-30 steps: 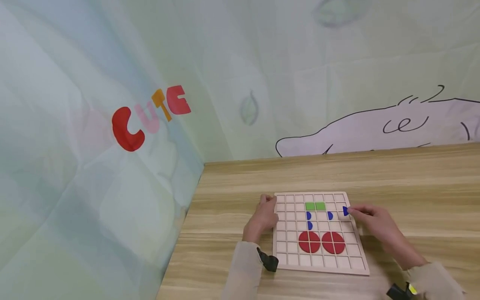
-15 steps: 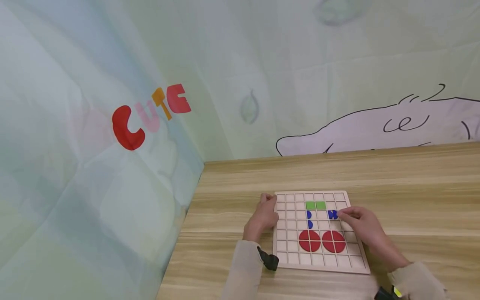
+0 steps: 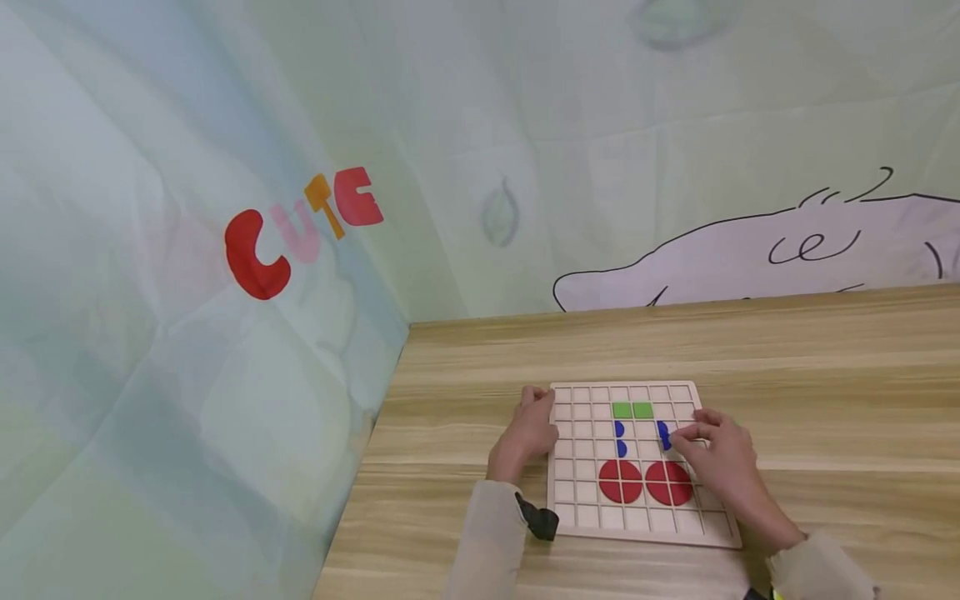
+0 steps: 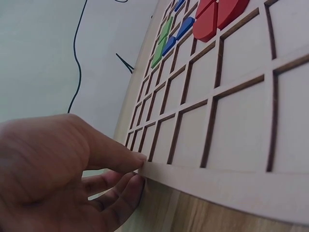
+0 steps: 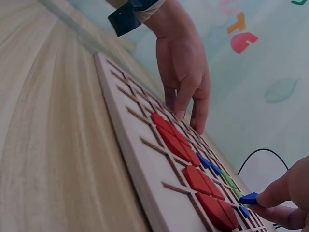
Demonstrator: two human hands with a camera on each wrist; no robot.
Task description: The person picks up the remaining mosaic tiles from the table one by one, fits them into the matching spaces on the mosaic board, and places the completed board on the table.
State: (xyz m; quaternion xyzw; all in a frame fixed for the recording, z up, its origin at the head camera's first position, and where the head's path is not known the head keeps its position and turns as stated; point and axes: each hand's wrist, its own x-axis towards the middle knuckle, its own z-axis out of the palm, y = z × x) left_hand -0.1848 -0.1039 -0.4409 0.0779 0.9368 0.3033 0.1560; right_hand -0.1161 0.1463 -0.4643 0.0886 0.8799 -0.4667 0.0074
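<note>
A pale wooden grid board [image 3: 583,495] lies flat on the table. My left hand [image 3: 527,429] grips its left edge, the thumb on the frame and the other fingers curled against the side in the left wrist view. Between thumb and forefinger, my right hand [image 3: 722,458] pinches a blue half-circle tile [image 5: 248,198], close over the grid just below another blue half-circle tile [image 5: 244,211]. Two more blue half-circle tiles [image 3: 620,439] sit one above the other further left. Above them are two green square tiles [image 3: 632,410]. Red quarter-circle tiles form two discs [image 3: 620,483] nearer me.
The wood-grain table [image 3: 480,367] extends around the board. Behind it stands a printed cloth backdrop [image 3: 465,150] with a line drawing, and another cloth wall with coloured letters [image 3: 257,254] rises on the left. A dark strap [image 3: 537,518] is on the left wrist.
My right hand has carried the blue half-circle tile left from the board's right edge, then slightly down, below the other blue tile. The left hand stays at the board's edge.
</note>
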